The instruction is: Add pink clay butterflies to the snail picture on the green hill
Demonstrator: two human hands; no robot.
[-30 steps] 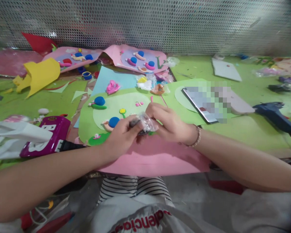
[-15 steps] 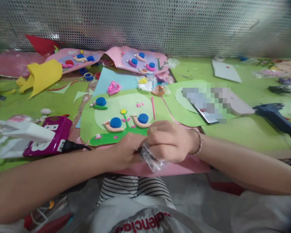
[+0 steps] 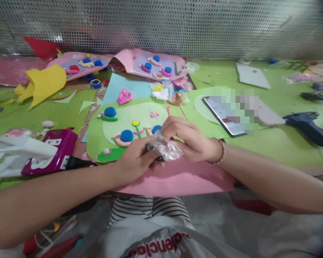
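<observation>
My left hand (image 3: 133, 157) is closed around a small clear plastic bag (image 3: 170, 149) with something black (image 3: 150, 147) in or against it, perhaps clay. The fingers of my right hand (image 3: 195, 139) are bent and pinch the bag's other side; the fingertips are partly hidden. Both hands are held above a pink sheet (image 3: 183, 179) and the near edge of a green card (image 3: 93, 139). On that card are clay snails with blue shells (image 3: 126, 136) and a yellow clay flower (image 3: 136, 123), partly covered by my hands.
A purple power strip (image 3: 67, 143) with white plugs stands at the left. To the right lie a phone (image 3: 220, 114) and a dark blue glue gun (image 3: 304, 123). Clay lumps in plastic (image 3: 161, 93) and pink snail cards (image 3: 126, 59) lie farther back, before a perforated metal panel (image 3: 161, 28).
My right hand has lifted and turned, its fingers less tightly curled. The plastic bag has moved up between my hands, and more of it and the black stuff shows.
</observation>
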